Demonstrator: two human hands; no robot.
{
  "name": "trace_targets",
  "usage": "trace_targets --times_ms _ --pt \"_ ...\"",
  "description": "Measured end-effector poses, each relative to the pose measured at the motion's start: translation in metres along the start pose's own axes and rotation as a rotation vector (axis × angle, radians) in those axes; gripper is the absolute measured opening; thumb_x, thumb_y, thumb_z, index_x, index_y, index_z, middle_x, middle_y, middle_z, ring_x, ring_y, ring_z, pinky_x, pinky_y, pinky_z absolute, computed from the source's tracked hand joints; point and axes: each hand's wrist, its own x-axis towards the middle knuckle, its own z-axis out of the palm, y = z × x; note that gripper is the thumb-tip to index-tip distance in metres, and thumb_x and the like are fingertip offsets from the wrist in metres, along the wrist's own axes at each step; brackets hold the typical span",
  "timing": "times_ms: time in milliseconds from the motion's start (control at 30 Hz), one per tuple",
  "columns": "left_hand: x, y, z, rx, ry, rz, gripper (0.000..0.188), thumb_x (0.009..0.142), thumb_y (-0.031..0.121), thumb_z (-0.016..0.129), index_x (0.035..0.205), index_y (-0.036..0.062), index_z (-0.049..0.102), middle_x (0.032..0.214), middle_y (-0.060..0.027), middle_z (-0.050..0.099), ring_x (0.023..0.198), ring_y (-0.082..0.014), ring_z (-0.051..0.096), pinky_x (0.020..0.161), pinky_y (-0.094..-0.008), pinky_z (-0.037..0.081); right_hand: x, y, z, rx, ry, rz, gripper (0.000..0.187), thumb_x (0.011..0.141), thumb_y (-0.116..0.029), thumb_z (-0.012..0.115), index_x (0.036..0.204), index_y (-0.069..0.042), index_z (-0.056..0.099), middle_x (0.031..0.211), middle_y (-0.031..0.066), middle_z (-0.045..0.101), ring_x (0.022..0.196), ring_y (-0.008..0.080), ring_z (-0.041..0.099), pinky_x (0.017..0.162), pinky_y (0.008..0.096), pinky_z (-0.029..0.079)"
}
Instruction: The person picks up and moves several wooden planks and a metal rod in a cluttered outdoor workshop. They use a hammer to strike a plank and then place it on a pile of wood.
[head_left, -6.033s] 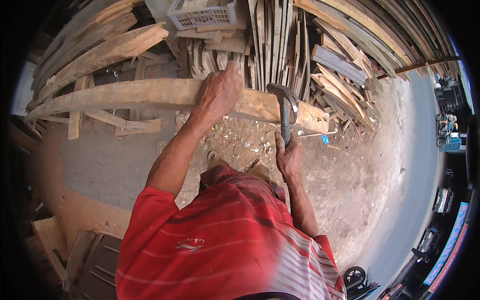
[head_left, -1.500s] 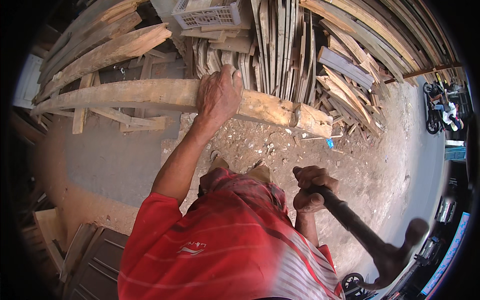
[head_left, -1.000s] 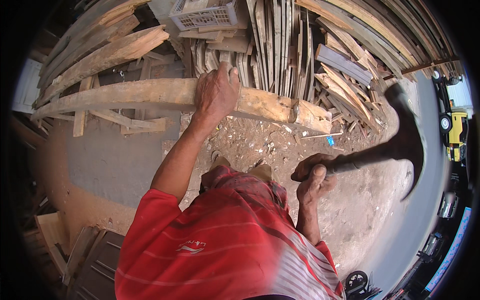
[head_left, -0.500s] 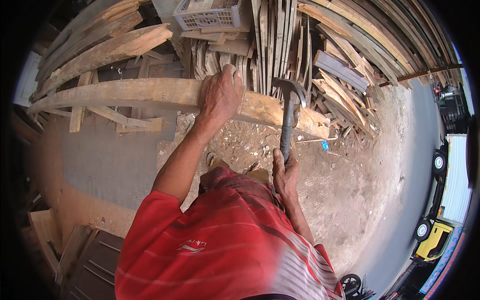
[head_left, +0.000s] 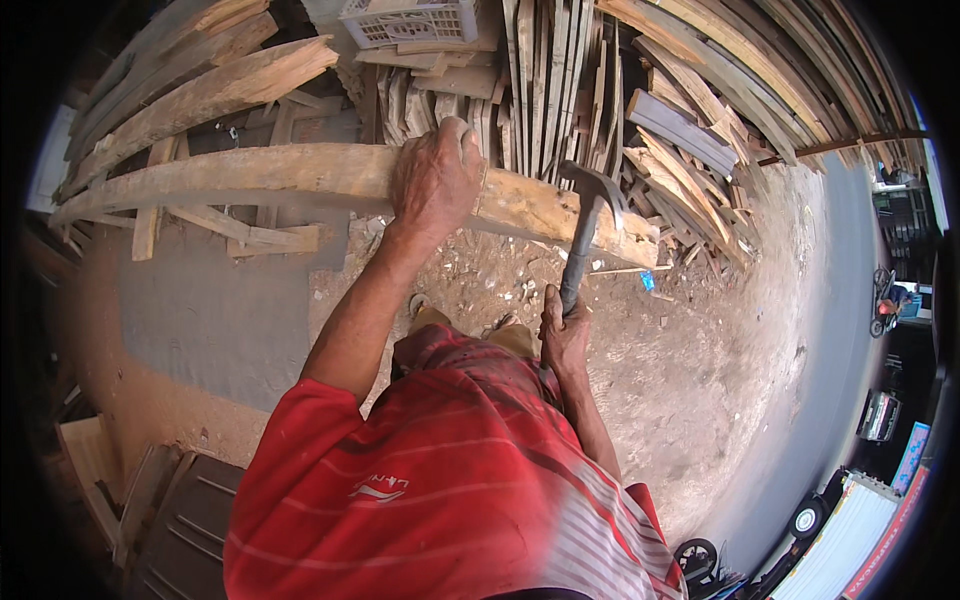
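Note:
A long weathered wooden plank (head_left: 250, 172) lies across the view at waist height. My left hand (head_left: 432, 178) grips its top edge near the middle, fingers curled over the far side. In my right hand (head_left: 565, 335) is a claw hammer (head_left: 583, 228), held by its dark handle. The hammer stands nearly upright, and its metal head rests against the plank's right part, close to my left hand. Below them I see my own red striped shirt (head_left: 440, 480).
Stacks of rough boards and slats (head_left: 620, 90) lean behind the plank, with a white plastic crate (head_left: 410, 20) on top. The dirt ground (head_left: 720, 340) is littered with chips. A road with vehicles (head_left: 880, 415) runs along the right rim. Dark panels (head_left: 180, 520) lie lower left.
The hammer swung from behind me on the right, over and down onto the plank. Since half a second ago it has barely moved. My left hand stayed on the plank.

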Motion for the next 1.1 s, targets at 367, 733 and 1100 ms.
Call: trace_targets --times_ms 367,733,1100 --pt "0.008 0.003 -0.011 -0.012 -0.144 -0.074 0.053 0.104 0.033 0.053 0.133 -0.0118 0.054 0.108 -0.0339 0.069 0.101 -0.0482 0.067 0.096 -0.0528 0.049 -0.017 -0.124 -0.069 0.612 0.306 -0.777 0.057 0.099 -0.066 0.053 0.096 -0.010 0.049 0.066 0.0029 0.045 0.049 0.0149 0.046 0.053 0.0334 0.047" --pt "0.011 0.007 -0.007 -0.075 -0.138 -0.127 0.055 0.105 0.036 0.050 0.136 -0.0094 0.052 0.117 -0.0343 0.066 0.109 -0.0488 0.064 0.096 -0.0539 0.049 -0.002 -0.036 0.003 0.170 -0.071 0.140 0.043 0.103 -0.046 0.062 0.087 -0.008 0.051 0.064 -0.0023 0.049 0.053 0.0074 0.044 0.046 0.0268 0.035" --pt "0.003 -0.001 -0.003 -0.083 -0.077 -0.104 0.049 0.105 0.033 0.053 0.129 -0.0089 0.056 0.110 -0.0331 0.068 0.102 -0.0479 0.066 0.090 -0.0541 0.051 -0.005 -0.116 -0.041 0.621 0.257 -0.954 0.055 0.098 -0.065 0.057 0.098 -0.011 0.044 0.065 0.0025 0.045 0.050 0.0141 0.045 0.051 0.0337 0.046"
